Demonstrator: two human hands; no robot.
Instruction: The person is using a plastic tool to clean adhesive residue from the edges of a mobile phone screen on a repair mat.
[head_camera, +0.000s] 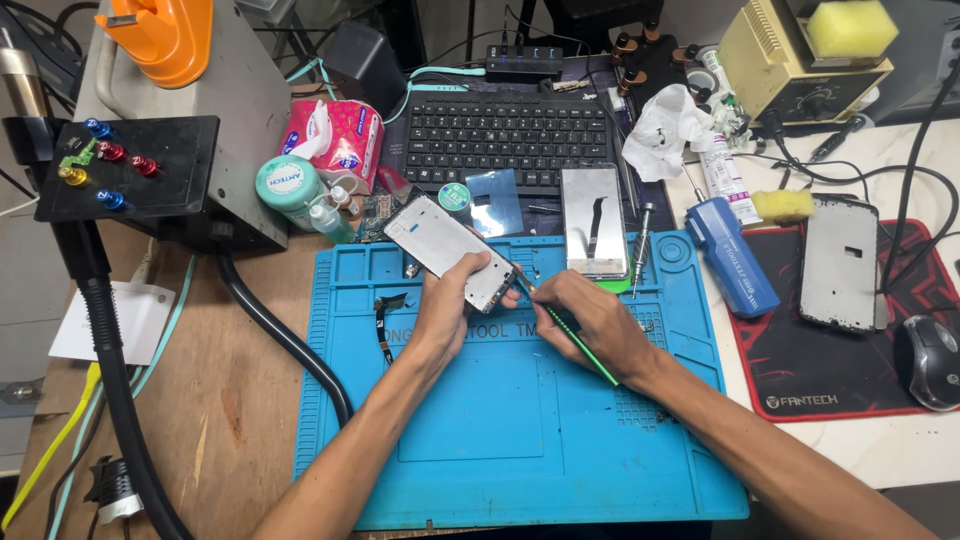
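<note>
Phone frame (452, 252), a stripped silver midframe, is being held tilted above the top edge of the blue silicone repair mat (520, 430), which is covering the middle of the wooden tabletop (225, 400). Behind the mat a black keyboard (515, 135) is sitting, and a detached screen panel (594, 220) is lying face down just beside the frame's lower end.

The left hand (450, 305) is gripping the frame from below, its fingers curling closed round the lower edge. The right hand (592, 318) is pinching a thin green-handled tool (570, 335) like a pen, fingers narrowed tight on the shaft, with the tip meeting the frame's bottom corner; whether it is touching metal or a small part there, I cannot tell.

Judging from this, the work is going best if the left hand is keeping the frame braced and steady, and the right wrist is resting on the mat so the tip is moving in small, controlled strokes. Light pressure seems wise, since a slip could be scratching the frame or flicking a tiny piece off among the loose flex cable (384, 325) and other bits.
</note>
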